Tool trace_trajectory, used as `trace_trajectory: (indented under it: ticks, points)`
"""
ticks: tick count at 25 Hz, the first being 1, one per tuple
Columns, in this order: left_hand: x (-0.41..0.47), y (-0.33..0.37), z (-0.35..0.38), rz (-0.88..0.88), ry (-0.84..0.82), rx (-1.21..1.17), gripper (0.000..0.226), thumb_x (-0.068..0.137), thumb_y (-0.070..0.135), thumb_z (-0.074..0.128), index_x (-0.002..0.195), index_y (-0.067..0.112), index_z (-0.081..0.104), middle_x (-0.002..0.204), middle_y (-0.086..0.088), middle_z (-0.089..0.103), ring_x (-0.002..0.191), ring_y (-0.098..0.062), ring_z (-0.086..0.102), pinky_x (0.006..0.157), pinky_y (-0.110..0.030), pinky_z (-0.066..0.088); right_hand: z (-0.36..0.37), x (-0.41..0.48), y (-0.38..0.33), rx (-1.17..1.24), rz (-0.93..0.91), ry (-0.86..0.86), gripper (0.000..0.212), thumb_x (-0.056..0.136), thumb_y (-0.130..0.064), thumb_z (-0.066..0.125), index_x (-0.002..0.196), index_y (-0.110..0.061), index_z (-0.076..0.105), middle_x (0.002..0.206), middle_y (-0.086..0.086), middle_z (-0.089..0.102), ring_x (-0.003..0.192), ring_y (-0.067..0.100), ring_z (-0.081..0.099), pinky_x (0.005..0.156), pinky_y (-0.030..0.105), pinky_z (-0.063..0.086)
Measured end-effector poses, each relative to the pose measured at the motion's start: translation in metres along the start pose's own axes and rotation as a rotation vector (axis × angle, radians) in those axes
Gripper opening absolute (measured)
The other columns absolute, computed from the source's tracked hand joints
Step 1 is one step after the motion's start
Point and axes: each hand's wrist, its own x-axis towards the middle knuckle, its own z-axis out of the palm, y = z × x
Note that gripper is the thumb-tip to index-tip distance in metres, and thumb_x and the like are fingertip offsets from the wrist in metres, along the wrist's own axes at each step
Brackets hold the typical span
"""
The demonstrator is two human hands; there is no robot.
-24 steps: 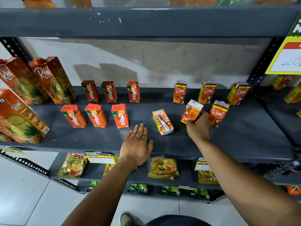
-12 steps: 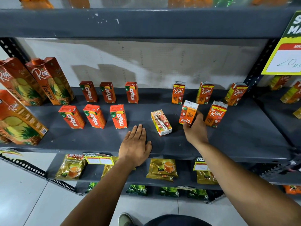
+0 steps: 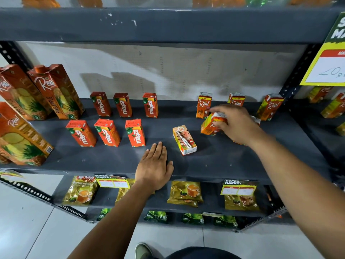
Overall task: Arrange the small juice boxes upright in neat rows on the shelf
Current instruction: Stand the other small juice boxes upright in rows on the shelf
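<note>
On the grey shelf [image 3: 214,161] several small red Maaza boxes [image 3: 135,132] stand upright in two rows at the left. Small orange Real boxes [image 3: 203,107] stand along the back right. One small Real box [image 3: 184,140] stands apart in the middle with its straw side facing me. My right hand [image 3: 237,124] grips another small Real box [image 3: 211,125] from above, tilted, in the front row on the right. A further box behind that hand is mostly hidden. My left hand [image 3: 154,167] rests flat, fingers together, on the shelf's front edge.
Large Real pineapple cartons [image 3: 56,92] stand at the shelf's left end. A yellow price sign [image 3: 328,70] hangs at the upper right. Tea packets [image 3: 184,193] and price tags lie on the shelf below. The upper shelf's edge [image 3: 168,25] overhangs the work area.
My right hand has shifted from the side of the small Real box to over its top, and the box now leans. The left hand has stayed put.
</note>
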Motion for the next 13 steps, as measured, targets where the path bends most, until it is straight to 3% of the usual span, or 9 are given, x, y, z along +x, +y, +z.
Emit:
trace_trajectory:
  ticks: [3, 8, 10, 13]
  points:
    - [0.000, 0.000, -0.001, 0.001, -0.013, -0.003, 0.066, 0.096, 0.048, 0.017, 0.149, 0.009, 0.015, 0.161, -0.008, 0.009, 0.147, -0.021, 0.004, 0.118, -0.035, 0.002, -0.002, 0.015, -0.003, -0.134, -0.006, -0.315, 0.048, 0.088, -0.012, 0.068, 0.132, -0.028, 0.056, 0.142, 0.003, 0.054, 0.128, 0.021, 0.050, 0.098, 0.038, 0.045]
    - [-0.001, 0.001, -0.001, -0.003, -0.008, -0.006, 0.066, 0.096, 0.048, 0.018, 0.149, 0.009, 0.017, 0.161, -0.008, 0.010, 0.147, -0.021, 0.005, 0.118, -0.036, 0.004, 0.004, 0.019, -0.010, -0.207, -0.014, -0.410, 0.051, 0.090, -0.011, 0.063, 0.137, -0.026, 0.051, 0.148, 0.003, 0.046, 0.134, 0.022, 0.043, 0.103, 0.038, 0.042]
    - [-0.001, 0.001, -0.001, -0.006, 0.000, -0.006, 0.066, 0.096, 0.047, 0.019, 0.149, 0.008, 0.018, 0.160, -0.009, 0.011, 0.147, -0.022, 0.006, 0.118, -0.036, 0.004, 0.003, 0.012, -0.017, -0.213, -0.105, -0.318, 0.052, 0.089, -0.015, 0.063, 0.138, -0.025, 0.050, 0.148, 0.001, 0.045, 0.134, 0.021, 0.041, 0.104, 0.034, 0.036]
    - [0.000, 0.001, 0.000, -0.003, -0.005, -0.008, 0.066, 0.096, 0.047, 0.018, 0.149, 0.008, 0.017, 0.161, -0.009, 0.011, 0.147, -0.022, 0.006, 0.119, -0.037, 0.005, 0.023, -0.007, -0.045, -0.067, -0.176, -0.043, 0.033, 0.087, -0.029, 0.060, 0.119, -0.025, 0.060, 0.124, 0.001, 0.057, 0.110, 0.021, 0.055, 0.084, 0.030, 0.043]
